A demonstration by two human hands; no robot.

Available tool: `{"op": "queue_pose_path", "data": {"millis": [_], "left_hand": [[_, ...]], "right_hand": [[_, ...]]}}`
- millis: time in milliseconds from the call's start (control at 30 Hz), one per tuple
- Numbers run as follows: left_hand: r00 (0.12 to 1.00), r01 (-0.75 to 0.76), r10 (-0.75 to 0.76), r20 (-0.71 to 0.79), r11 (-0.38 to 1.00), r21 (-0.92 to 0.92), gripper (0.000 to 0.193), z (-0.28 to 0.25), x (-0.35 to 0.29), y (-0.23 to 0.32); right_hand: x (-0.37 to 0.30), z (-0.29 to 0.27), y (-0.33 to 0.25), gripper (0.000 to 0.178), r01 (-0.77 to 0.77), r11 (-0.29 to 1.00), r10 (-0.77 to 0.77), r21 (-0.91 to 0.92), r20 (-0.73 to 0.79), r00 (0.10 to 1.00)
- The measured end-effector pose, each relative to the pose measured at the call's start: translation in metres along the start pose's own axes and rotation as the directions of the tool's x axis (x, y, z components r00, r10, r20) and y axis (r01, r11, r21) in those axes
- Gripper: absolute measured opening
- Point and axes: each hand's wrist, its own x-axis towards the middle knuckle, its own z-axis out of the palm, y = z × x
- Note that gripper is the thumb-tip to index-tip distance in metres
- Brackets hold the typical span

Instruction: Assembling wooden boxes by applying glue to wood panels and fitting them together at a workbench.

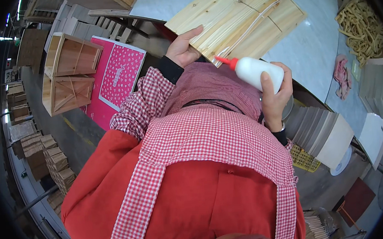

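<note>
Red cloth (184, 201) fronts hands (183, 49) (276, 94) holding a cylindrical bottle (256, 71) and grained wood panel (221, 16).

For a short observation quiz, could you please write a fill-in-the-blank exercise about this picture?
1. The right hand holds a white bottle whose nozzle is ____.
2. The left hand holds the edge of a panel made of ____.
3. The cuffs at both wrists are ____.

Missing words: red; wood; black.
</note>
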Motion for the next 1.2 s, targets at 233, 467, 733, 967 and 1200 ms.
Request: {"op": "queue_pose_path", "data": {"millis": [233,467,733,967,1200], "left_hand": [[0.983,-0.107,0.098,0.155,0.993,0.05,0.047,-0.022,0.016,0.051],[0.946,-0.236,0.3,-0.125,0.898,0.371,0.059,-0.068,0.008,0.142],[0.952,0.223,-0.078,-0.297,0.841,0.493,0.081,-0.043,-0.053,0.02],[0.974,0.21,-0.226,0.001,0.908,0.363,0.06,0.016,0.002,-0.049],[0.974,0.217,-0.225,-0.002,0.936,0.277,0.053,0.027,0.009,-0.049]], "right_hand": [[0.015,-0.005,0.003,0.034,-0.076,0.984,0.09,0.161,-0.082,0.993],[0.085,-0.054,0.014,0.039,0.075,0.942,0.088,0.328,-0.455,0.886],[0.178,-0.054,0.054,0.037,0.004,0.996,0.026,0.086,-0.343,0.939],[0.225,0.011,0.071,0.043,0.217,0.942,-0.269,-0.257,-0.189,0.944],[0.228,0.003,0.046,0.04,0.349,0.862,-0.386,-0.368,-0.029,0.922]]}}
